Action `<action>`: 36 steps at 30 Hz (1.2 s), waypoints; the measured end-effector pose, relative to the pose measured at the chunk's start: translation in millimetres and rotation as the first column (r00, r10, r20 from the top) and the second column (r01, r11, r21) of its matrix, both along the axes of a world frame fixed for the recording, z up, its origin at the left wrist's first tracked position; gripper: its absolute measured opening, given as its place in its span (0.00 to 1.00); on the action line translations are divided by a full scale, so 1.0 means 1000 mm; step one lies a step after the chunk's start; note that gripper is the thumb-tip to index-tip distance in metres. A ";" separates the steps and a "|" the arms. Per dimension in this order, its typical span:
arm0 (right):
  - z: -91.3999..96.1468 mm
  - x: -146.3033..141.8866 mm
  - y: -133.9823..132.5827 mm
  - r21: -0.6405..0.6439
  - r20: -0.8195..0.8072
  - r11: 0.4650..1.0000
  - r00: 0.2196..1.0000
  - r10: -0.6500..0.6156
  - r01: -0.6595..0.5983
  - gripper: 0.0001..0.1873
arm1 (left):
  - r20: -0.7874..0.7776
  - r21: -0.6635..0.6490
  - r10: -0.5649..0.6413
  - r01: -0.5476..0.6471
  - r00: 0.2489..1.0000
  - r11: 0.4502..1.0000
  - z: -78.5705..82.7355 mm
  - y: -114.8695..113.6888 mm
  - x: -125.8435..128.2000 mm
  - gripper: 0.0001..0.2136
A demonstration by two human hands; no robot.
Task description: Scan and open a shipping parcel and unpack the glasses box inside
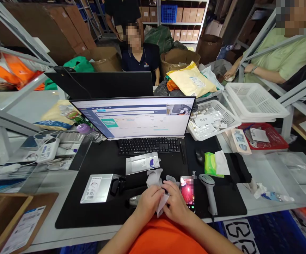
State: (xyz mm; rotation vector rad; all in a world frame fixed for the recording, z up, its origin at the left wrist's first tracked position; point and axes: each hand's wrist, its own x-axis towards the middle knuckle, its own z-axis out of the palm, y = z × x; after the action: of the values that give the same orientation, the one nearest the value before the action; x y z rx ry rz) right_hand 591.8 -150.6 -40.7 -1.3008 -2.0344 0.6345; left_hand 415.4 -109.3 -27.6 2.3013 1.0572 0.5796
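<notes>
Both of my hands meet at the near edge of the black desk mat [97,211]. My left hand [148,201] and my right hand [174,204] are closed around a crumpled white cloth [157,181] that sticks up between them. A small dark item sits between the fingers, too hidden to name. A phone [187,192] with a lit screen lies just right of my right hand. A grey handheld scanner [208,192] lies beyond the phone. A silver flat box [141,163] rests just behind the cloth.
A monitor [135,116] and black keyboard [149,145] stand behind the mat. Another silver box [97,188] lies at left, a green tissue pack [210,164] and mouse [200,156] at right. White baskets [256,100] and a red tray [271,139] sit far right. Two people sit beyond the desk.
</notes>
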 end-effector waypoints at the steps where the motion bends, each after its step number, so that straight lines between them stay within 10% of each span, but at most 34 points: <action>1: 0.002 -0.001 0.000 -0.030 -0.039 1.000 0.999 0.004 -0.005 0.16 | -0.002 0.008 -0.014 0.014 1.000 1.000 0.000 -0.002 -0.002 0.16; 9: 0.000 -0.003 0.002 -0.235 -0.244 0.966 0.955 -0.169 0.111 0.10 | -0.020 -0.164 0.396 -0.394 0.918 0.904 0.001 -0.021 -0.031 0.16; 17: 0.001 -0.012 -0.004 -0.284 -0.268 0.935 0.918 -0.292 0.214 0.10 | -0.221 -0.324 0.471 -0.520 0.854 0.790 0.015 -0.027 -0.024 0.10; 24: 0.005 -0.030 0.010 -0.379 -0.246 0.893 0.905 -0.348 0.241 0.11 | 0.001 -0.355 0.118 -0.110 0.993 0.928 0.021 -0.039 -0.006 0.14; 33: 0.008 -0.003 0.023 -0.587 -0.353 0.807 0.875 -0.331 0.068 0.10 | -0.051 -0.674 0.437 -0.354 0.898 0.648 0.000 -0.053 -0.065 0.18; 36: 0.001 0.032 0.027 -0.659 -0.412 0.751 0.821 -0.395 0.031 0.17 | -0.129 -0.641 0.458 -0.427 0.879 0.638 -0.003 -0.058 -0.098 0.19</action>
State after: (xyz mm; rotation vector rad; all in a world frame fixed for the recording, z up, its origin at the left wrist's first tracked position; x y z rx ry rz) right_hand 624.0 -123.4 -40.2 -1.4772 -1.2006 1.4696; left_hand 317.4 -167.6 -30.3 1.3999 1.5309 0.3461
